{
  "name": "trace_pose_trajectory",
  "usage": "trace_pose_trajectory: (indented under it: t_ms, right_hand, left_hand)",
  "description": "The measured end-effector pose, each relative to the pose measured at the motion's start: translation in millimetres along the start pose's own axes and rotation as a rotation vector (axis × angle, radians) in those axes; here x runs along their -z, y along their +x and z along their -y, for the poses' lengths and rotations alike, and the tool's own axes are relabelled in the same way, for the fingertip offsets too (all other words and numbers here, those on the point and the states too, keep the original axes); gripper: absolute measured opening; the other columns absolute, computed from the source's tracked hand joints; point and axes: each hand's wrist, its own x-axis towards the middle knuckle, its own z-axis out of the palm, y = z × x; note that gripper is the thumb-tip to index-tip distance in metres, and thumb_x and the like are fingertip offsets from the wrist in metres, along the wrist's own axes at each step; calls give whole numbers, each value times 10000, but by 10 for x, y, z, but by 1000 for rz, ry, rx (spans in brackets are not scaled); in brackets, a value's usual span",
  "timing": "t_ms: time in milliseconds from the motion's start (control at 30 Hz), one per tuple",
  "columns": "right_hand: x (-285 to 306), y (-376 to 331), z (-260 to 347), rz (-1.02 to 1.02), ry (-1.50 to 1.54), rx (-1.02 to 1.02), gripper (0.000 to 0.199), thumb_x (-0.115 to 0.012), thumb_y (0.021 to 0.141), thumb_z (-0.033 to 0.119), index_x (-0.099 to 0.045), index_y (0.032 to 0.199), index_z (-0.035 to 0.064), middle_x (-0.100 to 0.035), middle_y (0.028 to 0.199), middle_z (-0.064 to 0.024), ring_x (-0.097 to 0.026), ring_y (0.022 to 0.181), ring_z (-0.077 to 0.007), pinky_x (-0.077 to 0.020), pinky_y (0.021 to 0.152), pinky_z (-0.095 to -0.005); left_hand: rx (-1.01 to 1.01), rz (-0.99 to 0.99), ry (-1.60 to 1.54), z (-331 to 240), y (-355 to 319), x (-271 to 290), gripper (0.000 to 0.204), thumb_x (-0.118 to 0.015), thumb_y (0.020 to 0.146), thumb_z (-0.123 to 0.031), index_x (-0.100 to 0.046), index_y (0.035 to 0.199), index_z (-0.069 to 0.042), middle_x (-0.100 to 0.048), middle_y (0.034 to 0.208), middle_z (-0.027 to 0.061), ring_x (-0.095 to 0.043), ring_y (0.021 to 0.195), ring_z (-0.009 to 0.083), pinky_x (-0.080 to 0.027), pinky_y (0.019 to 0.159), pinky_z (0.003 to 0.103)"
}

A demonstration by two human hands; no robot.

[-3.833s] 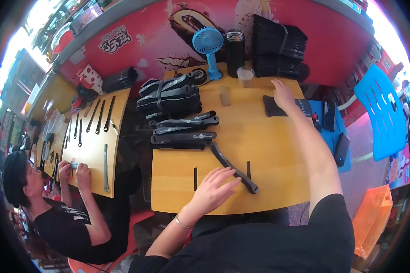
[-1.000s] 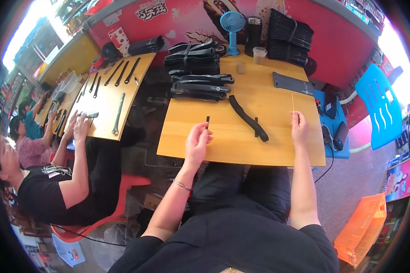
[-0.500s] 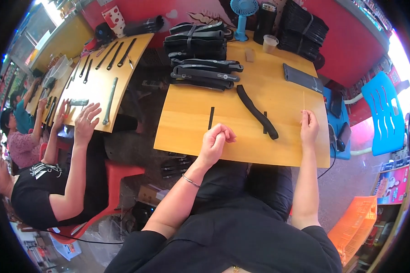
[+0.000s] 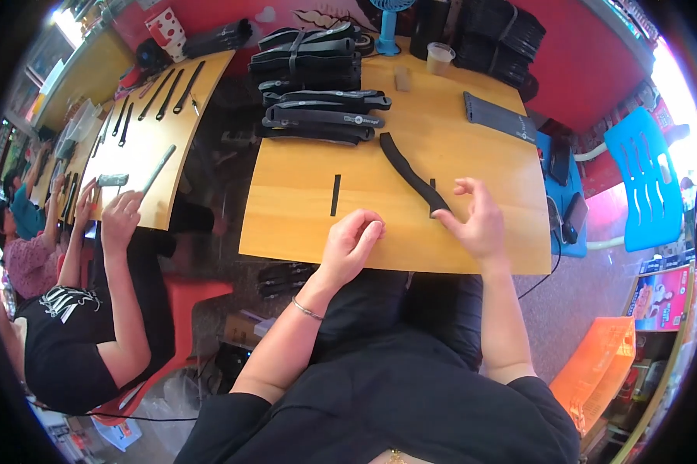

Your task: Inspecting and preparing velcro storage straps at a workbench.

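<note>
Head view: on the wooden table [image 4: 287, 209], a black strap [image 4: 408, 177] lies ahead of and between the hands, its long axis slanting toward the nearer right hand [image 4: 481, 228], half-open, thumb at its near end, nothing visibly gripped; the left hand [image 4: 350, 246] curls closed, any contents hidden.

The right hand [image 4: 481, 230] has moved leftward, its fingers [image 4: 475, 191] now at the black strap's near end [image 4: 437, 207].
</note>
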Motion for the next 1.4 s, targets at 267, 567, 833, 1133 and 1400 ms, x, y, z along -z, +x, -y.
trace_pose_trajectory:
  t_ms: [267,567,833,1133,1400]
  right_hand:
    - [-79,-185,4,-10,-21,-45,277,-734,723,110,-617,973,77,-636,887,-74,-651,832,-252,-516,692,-355]
    - [118,-498,529,-53,98,222,333,-785,636,42,-643,934,87,-577,779,-77,-608,655,-217,-487,543,-308]
    - [54,-574,497,-11,219,373,400,-801,617,57,-637,980,95,-602,871,-62,-637,696,-205,-512,576,-289]
    - [21,-660,317,144,523,96,275,-564,920,190,-584,1156,48,-605,923,-116,-621,680,-230,-464,576,-293]
    - [-88,-663,411,163,530,154,324,-551,870,-45,-618,1171,57,-644,814,-114,-634,698,-239,-497,617,-313]
  left_hand:
    - [-497,92,453,-122,-81,-217,99,-639,839,-51,-605,920,-5,-599,811,112,-628,741,222,-509,613,313]
    - [213,144,-598,-256,-316,-534,464,-493,985,-168,-332,1375,27,-577,1159,118,-588,1025,165,-514,839,277]
    - [465,100,-986,-243,-289,-525,564,-582,933,-86,-293,1415,-45,-567,1049,19,-573,909,100,-494,740,209]
    - [204,-10,-950,-221,-178,-408,641,-432,993,-100,-80,1491,-295,-511,1208,113,-526,1189,279,-511,929,475]
    - [146,41,-877,-93,-176,-326,707,-534,928,-16,-144,1483,-215,-506,1198,101,-541,1143,244,-506,936,415]
